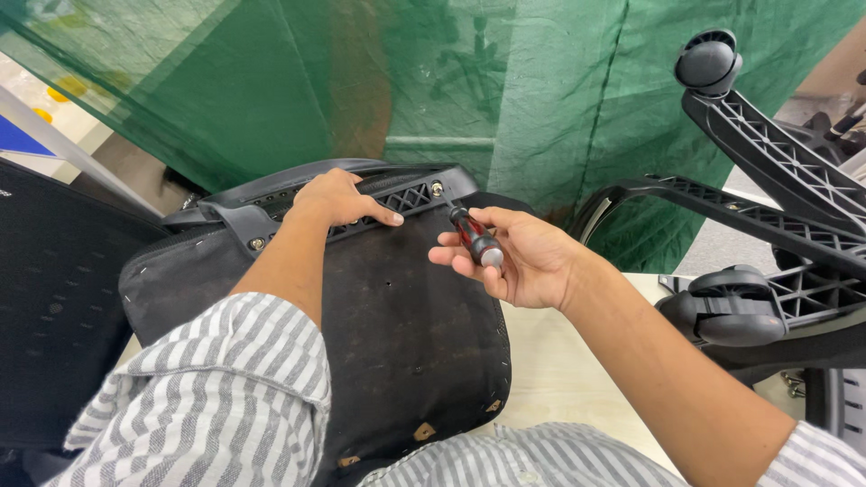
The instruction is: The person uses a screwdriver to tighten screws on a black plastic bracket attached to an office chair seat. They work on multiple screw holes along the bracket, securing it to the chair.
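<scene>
Fingers of the right hand (528,261) clamp a screwdriver (471,233), tip seemingly on a screw (437,188). Left hand (338,200) presses flat, fingers together, on the bracket (397,194). Driving the screw needs steady turning.

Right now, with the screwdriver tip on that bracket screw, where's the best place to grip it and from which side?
Probably the red and black handle, as the right hand does: fingers wrapped from the right and below. The screwdriver slants up-left, its thin shaft meeting the screw on the black bracket, so only the thick handle gives turning grip. The left hand rests on the bracket.
</scene>
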